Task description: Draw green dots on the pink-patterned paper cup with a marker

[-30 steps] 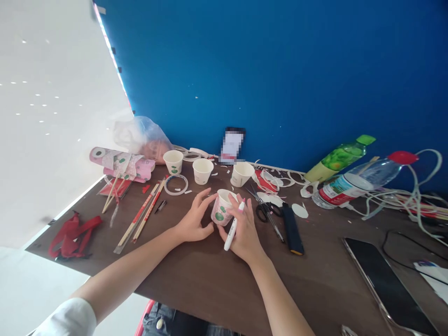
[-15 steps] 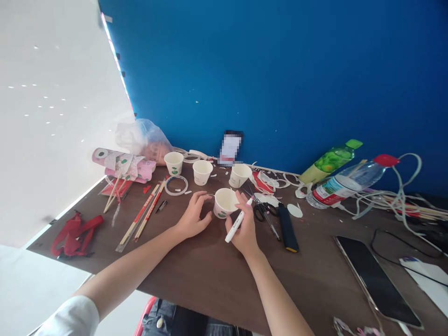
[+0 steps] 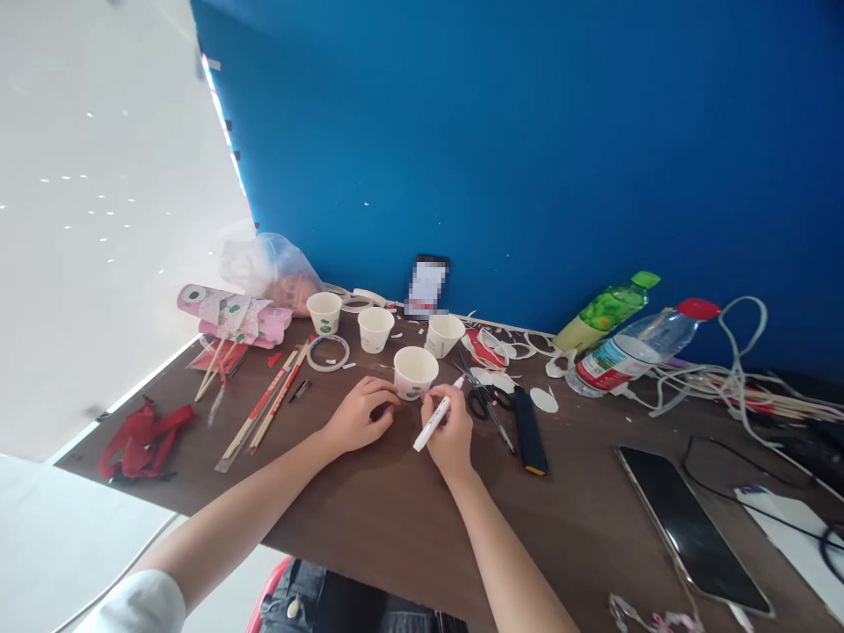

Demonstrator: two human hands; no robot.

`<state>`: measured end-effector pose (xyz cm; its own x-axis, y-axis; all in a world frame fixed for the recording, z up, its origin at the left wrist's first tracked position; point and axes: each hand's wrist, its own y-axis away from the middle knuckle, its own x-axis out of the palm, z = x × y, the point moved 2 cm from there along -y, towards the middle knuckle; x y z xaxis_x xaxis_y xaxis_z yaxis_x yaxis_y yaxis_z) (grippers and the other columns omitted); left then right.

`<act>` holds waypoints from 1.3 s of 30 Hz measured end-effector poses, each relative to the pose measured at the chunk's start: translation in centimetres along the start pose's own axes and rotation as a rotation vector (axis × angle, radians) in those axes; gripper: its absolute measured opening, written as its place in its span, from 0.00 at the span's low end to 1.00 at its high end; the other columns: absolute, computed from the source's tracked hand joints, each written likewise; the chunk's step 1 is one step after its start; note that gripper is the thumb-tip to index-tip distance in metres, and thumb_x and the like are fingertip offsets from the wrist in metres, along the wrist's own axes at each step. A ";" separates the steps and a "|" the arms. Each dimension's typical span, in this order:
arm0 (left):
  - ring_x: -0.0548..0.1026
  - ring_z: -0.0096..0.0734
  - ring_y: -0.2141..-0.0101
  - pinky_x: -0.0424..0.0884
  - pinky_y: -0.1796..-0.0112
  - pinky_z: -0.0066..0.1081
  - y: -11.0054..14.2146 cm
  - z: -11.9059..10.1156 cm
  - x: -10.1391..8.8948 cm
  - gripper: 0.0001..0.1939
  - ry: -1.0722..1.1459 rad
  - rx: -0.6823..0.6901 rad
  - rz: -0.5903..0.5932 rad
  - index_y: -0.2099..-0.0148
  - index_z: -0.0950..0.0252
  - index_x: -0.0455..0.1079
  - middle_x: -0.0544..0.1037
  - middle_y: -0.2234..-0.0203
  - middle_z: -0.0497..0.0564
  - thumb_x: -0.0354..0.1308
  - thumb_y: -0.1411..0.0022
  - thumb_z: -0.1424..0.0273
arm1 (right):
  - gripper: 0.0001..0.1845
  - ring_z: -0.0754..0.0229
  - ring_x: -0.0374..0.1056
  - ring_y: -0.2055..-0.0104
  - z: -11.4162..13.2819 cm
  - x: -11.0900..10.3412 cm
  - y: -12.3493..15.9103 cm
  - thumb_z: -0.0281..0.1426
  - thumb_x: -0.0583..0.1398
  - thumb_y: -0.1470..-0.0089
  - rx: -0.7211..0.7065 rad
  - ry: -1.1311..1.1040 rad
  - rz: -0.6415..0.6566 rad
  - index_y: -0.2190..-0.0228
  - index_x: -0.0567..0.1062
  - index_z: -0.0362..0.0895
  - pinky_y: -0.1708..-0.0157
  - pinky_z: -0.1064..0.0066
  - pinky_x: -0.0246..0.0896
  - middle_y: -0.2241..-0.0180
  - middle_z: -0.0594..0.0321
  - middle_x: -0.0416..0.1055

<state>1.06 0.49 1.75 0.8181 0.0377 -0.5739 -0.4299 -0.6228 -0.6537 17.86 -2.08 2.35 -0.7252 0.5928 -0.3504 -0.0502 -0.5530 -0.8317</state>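
A white paper cup (image 3: pixel 414 376) with green and pink print stands upright on the table in front of my hands. My right hand (image 3: pixel 452 432) is closed around a white marker (image 3: pixel 431 425) with a pink end, just on the near side of this cup. Left of the cup, my left hand (image 3: pixel 361 413) rests on the table with bent fingers and thumb apart, holding nothing. Its fingertips are close to the cup's side; whether they touch it I cannot tell. Three similar cups stand behind in a row: a left cup (image 3: pixel 323 315), a middle cup (image 3: pixel 375 331) and a right cup (image 3: pixel 444 335).
Scissors (image 3: pixel 484 400) and a dark case (image 3: pixel 529 432) lie right of the cup, among paper scraps. Further right are a green-capped bottle (image 3: pixel 603 312), a red-capped bottle (image 3: pixel 636 356) and a phone (image 3: pixel 692 527). Chopsticks (image 3: pixel 264 409), a tape roll (image 3: pixel 328 353) and red straps (image 3: pixel 141 444) lie left.
My right hand has come away from the cup's side and back toward me, still with the marker. The cup stands slightly farther away. The view has shifted a little.
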 end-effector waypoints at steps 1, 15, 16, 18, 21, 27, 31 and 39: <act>0.69 0.34 0.57 0.67 0.53 0.37 0.0 0.1 0.1 0.10 -0.016 0.015 0.023 0.60 0.64 0.71 0.74 0.57 0.51 0.51 0.43 0.76 | 0.05 0.60 0.71 0.66 -0.1 0.1 0.0 0.26 0.55 0.45 0.015 -0.011 0.038 0.63 0.67 0.44 0.65 0.69 0.66 0.67 0.60 0.72; 0.67 0.40 0.53 0.67 0.52 0.42 0.1 -0.3 0.7 0.17 -0.202 -0.075 -0.029 0.50 0.66 0.65 0.70 0.54 0.57 0.50 0.42 0.74 | 0.13 0.53 0.66 0.54 -1.3 0.3 0.1 0.27 0.53 0.44 0.033 -0.005 0.034 0.56 0.68 0.43 0.53 0.55 0.62 0.59 0.53 0.70; 0.67 0.41 0.53 0.67 0.52 0.42 -0.1 -0.4 0.6 0.21 -0.201 -0.112 -0.084 0.46 0.68 0.61 0.69 0.54 0.59 0.51 0.42 0.74 | 0.12 0.53 0.66 0.54 -1.3 0.2 0.1 0.27 0.53 0.44 0.053 -0.016 0.000 0.57 0.67 0.43 0.54 0.56 0.62 0.59 0.53 0.69; 0.63 0.45 0.49 0.65 0.50 0.45 -0.7 -0.4 0.5 0.29 -0.231 -0.153 -0.181 0.41 0.72 0.54 0.63 0.51 0.64 0.54 0.44 0.72 | 0.12 0.54 0.66 0.55 -1.5 0.2 0.0 0.27 0.53 0.44 0.098 -0.051 -0.038 0.57 0.66 0.43 0.54 0.57 0.62 0.59 0.54 0.69; 0.62 0.49 0.47 0.64 0.49 0.48 -2.0 -0.4 0.8 0.28 -0.291 -0.109 -0.230 0.42 0.69 0.57 0.55 0.46 0.67 0.57 0.45 0.70 | 0.11 0.55 0.67 0.56 -1.8 0.3 0.2 0.27 0.53 0.45 0.144 -0.101 -0.042 0.58 0.66 0.43 0.54 0.58 0.62 0.60 0.55 0.69; 0.71 0.35 0.54 0.69 0.53 0.36 -5.1 0.2 0.2 0.06 -0.190 0.040 -0.254 0.64 0.65 0.69 0.67 0.52 0.57 0.53 0.38 0.69 | 0.12 0.55 0.68 0.58 -2.2 0.5 0.4 0.26 0.53 0.47 0.219 -0.130 -0.047 0.58 0.66 0.43 0.57 0.59 0.63 0.62 0.55 0.71; 0.73 0.34 0.57 0.69 0.52 0.36 -8.1 1.1 -2.1 0.06 -0.276 -0.011 -0.327 0.64 0.66 0.72 0.68 0.52 0.57 0.57 0.40 0.68 | 0.13 0.57 0.69 0.63 -2.2 0.5 0.2 0.25 0.53 0.49 0.242 -0.147 -0.064 0.59 0.66 0.42 0.60 0.62 0.64 0.64 0.56 0.71; 0.71 0.46 0.54 0.68 0.55 0.42 -13.4 2.3 -2.9 0.12 -0.604 -0.044 -0.021 0.62 0.68 0.74 0.69 0.50 0.62 0.50 0.37 0.69 | 0.12 0.58 0.68 0.65 -2.5 0.9 0.3 0.24 0.53 0.51 0.267 -0.158 -0.054 0.62 0.67 0.42 0.62 0.64 0.64 0.66 0.58 0.70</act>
<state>3.54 10.47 11.07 0.4587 0.4793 -0.7482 -0.3895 -0.6484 -0.6542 18.86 -0.29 0.69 -0.8133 0.5386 -0.2200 -0.2548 -0.6697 -0.6975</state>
